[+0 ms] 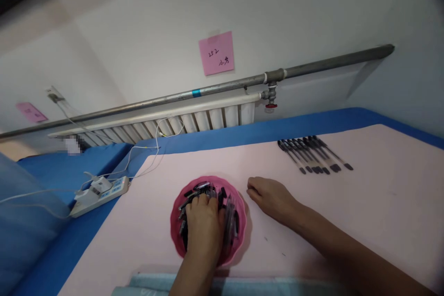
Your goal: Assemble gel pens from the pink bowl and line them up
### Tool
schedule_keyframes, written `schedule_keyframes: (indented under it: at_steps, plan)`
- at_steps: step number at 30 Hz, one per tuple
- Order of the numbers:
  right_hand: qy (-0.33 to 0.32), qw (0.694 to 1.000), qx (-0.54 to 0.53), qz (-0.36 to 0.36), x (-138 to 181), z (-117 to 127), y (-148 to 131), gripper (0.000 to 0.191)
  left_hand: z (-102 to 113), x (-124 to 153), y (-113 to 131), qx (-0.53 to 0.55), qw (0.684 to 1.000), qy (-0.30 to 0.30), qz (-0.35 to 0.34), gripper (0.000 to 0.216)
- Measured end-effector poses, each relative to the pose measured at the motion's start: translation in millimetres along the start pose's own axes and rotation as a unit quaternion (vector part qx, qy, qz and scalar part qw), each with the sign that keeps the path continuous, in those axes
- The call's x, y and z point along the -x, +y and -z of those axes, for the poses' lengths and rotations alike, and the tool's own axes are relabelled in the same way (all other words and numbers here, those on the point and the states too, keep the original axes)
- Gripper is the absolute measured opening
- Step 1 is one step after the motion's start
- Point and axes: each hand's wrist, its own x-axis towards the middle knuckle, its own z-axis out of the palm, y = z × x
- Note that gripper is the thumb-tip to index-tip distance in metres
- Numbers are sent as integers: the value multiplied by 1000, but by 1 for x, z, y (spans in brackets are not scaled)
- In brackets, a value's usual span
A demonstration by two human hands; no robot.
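A pink scalloped bowl [175,240] full of black and clear pens [229,222] stands on the pink sheet. My left hand [204,222] reaches down into it, fingers bent and close together over the pens; the fingertips are partly hidden among them. Just right of the bowl, my right hand [272,196] rests on the sheet, curled into a loose fist with no object showing in it. Beyond it, several black-capped pens [312,155] lie side by side in a slanted row.
A white power strip [100,196] with plugged-in adapters and cables sits at the left. Light-blue cloth [156,282] lies along the near edge. Behind the blue table cover [222,139] are a radiator [215,119] and a metal pipe [236,85] with a valve.
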Motion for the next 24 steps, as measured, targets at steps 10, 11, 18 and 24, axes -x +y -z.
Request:
schedule_keyframes:
  at_steps: [10, 11, 18, 24]
  plan:
    - [7, 1000, -16, -8, -1, 1, -1, 16, -1, 1, 4, -14, 1000, 8, 12, 24]
    - [10, 1000, -20, -11, -1, 3, -3, 16, -2, 1, 4, -8, 1000, 14, 16, 23]
    - [16, 984, -85, 153, 13, 27, -48, 15, 1, -2, -15, 279, 955, 57, 81, 13]
    - [-54, 970, 1, 236, 25, 17, -69, 12, 13, -2, -27, 621, 761, 41, 181, 16]
